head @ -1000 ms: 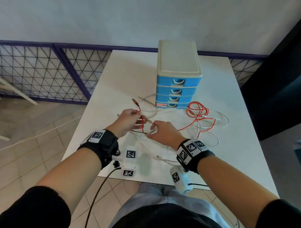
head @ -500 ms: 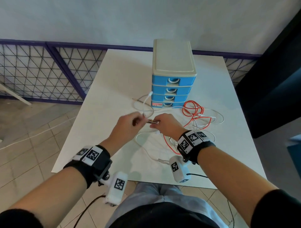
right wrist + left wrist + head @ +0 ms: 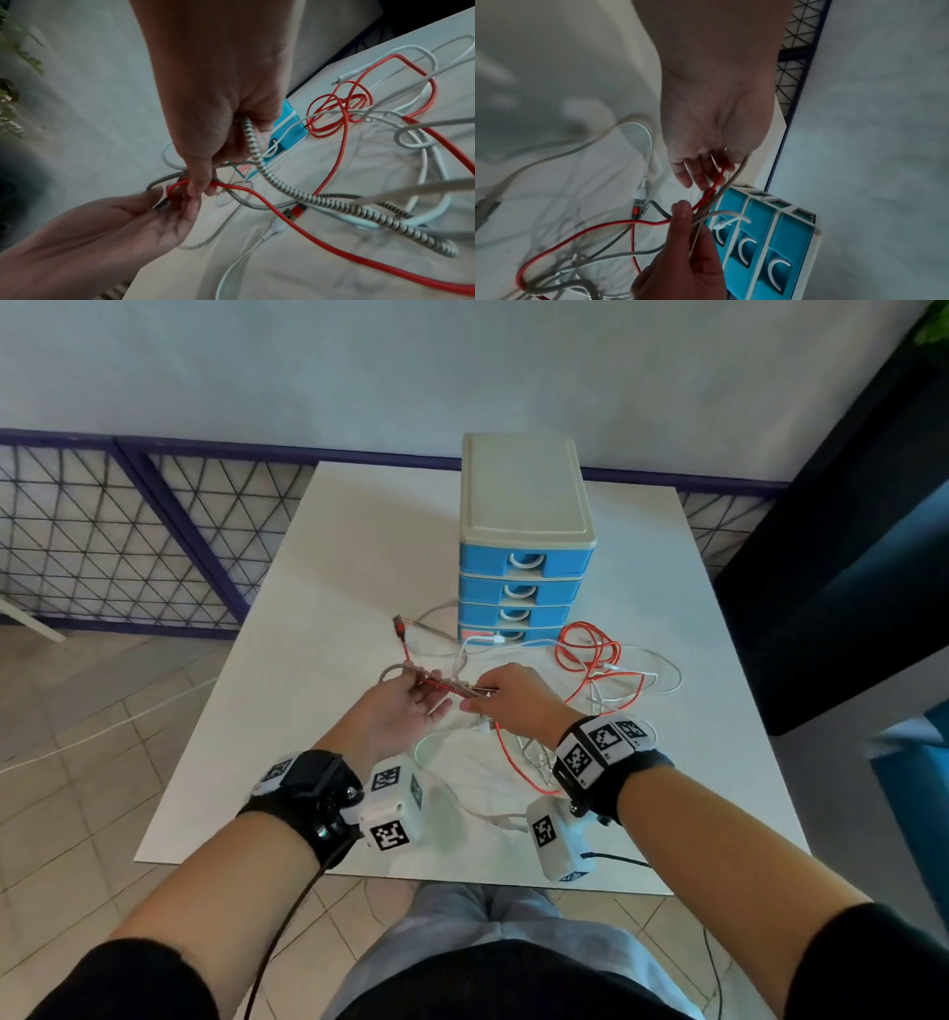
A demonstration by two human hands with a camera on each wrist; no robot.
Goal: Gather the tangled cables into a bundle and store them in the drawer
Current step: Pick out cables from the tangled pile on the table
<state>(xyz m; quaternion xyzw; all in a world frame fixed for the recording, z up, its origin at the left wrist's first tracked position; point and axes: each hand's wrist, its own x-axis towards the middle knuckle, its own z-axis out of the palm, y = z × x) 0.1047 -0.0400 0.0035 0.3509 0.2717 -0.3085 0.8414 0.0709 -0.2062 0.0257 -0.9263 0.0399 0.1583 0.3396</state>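
Basically, right hand (image 3: pixel 513 695) pinched the red cable (image 3: pixel 590 654) and braided cable (image 3: pixel 316 201) strands at frame centre; left hand (image 3: pixel 395 716) lay palm-up, fingers loosely spread, strands draped across them. Held section ran left-right between both hands. Loose tangle sprawled on the desk (image 3: pixel 359 546) to the right, nearer the right hand. Drawer unit (image 3: pixel 524 567) sat just above, all drawers closed.

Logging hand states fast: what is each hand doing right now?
Left hand: palm up, open, cables lying across its fingers.
Right hand: pinching the cables.
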